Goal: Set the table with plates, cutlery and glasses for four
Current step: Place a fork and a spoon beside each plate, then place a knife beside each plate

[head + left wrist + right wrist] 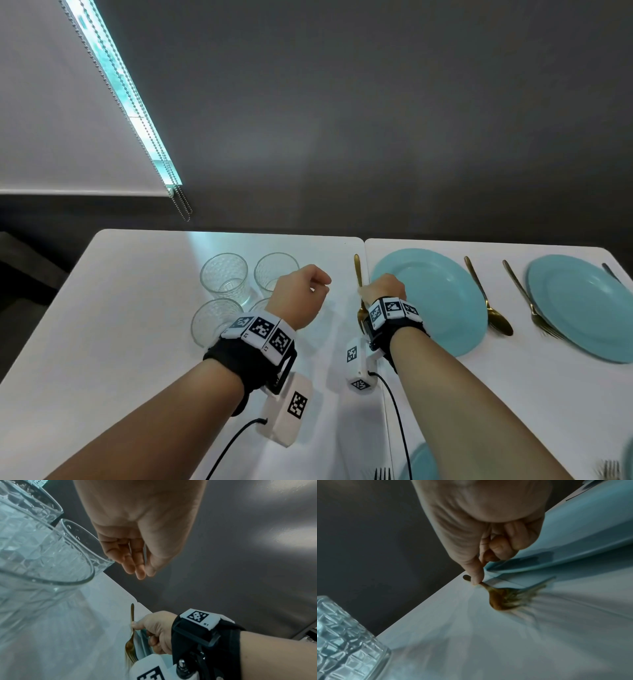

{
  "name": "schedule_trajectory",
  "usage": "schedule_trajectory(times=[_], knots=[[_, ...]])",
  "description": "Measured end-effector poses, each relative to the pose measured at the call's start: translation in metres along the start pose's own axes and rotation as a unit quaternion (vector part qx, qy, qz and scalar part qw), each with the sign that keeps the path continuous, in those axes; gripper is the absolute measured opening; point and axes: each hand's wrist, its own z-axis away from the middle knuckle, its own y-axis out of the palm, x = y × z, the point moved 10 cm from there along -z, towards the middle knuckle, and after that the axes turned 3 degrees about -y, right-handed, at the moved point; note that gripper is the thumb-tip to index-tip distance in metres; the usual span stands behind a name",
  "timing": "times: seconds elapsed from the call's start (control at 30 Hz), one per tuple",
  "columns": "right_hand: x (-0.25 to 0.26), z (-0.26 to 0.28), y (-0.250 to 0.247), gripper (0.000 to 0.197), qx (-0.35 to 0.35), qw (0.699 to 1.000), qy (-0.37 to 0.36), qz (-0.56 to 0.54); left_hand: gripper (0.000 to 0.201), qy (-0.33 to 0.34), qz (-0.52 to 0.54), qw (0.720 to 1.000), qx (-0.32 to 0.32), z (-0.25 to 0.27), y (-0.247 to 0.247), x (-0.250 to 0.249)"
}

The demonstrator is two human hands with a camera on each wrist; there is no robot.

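While our right hand (383,289) presses down on a gold fork (358,270) at the left rim of a turquoise plate (442,298), our left hand (301,294) hangs above the white table (137,308) with nothing in it. The right wrist view shows the thumb tip planted on the fork's neck and the other fingers curled into the palm; whether a fingertip also grips the handle from the far side we cannot tell. The fork lies flat, handle pointing toward the far table edge and tines, blurred, toward us, right at the seam where two tabletops meet. Our left hand's fingers (135,563) are loosely curled and grasp nothing.

Four clear patterned glasses (224,277) stand clustered together just left of the left hand, apart from any plate. To the right of the turquoise plate lies a gold spoon (488,298), then a second fork (529,301) touching the rim of a second turquoise plate (582,308). A dark utensil (611,272), too little of it showing to name, rests at that plate's far side. At the near edge of the head view, fork tines (382,474) and a third plate's rim (423,462) are partly seen. Black wristbands with printed markers (262,330) wrap both wrists.
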Motion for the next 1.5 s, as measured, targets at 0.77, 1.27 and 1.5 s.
schedule_trajectory(times=[0.77, 1.27, 1.5], knots=[[-0.008, 0.033, -0.03, 0.036, 0.009, 0.998, -0.056, 0.04, 0.02, 0.005, 0.015, 1.0, -0.006, 0.036, 0.016, -0.001], [-0.04, 0.197, 0.0, 0.021, 0.085, 0.98, -0.117, 0.14, 0.025, -0.038, -0.122, 0.984, 0.121, 0.169, 0.028, 0.102], [-0.035, 0.285, 0.059, 0.019, 0.156, 0.962, -0.158, 0.157, 0.056, -0.168, -0.322, 0.931, 0.045, 0.202, -0.038, 0.22]])
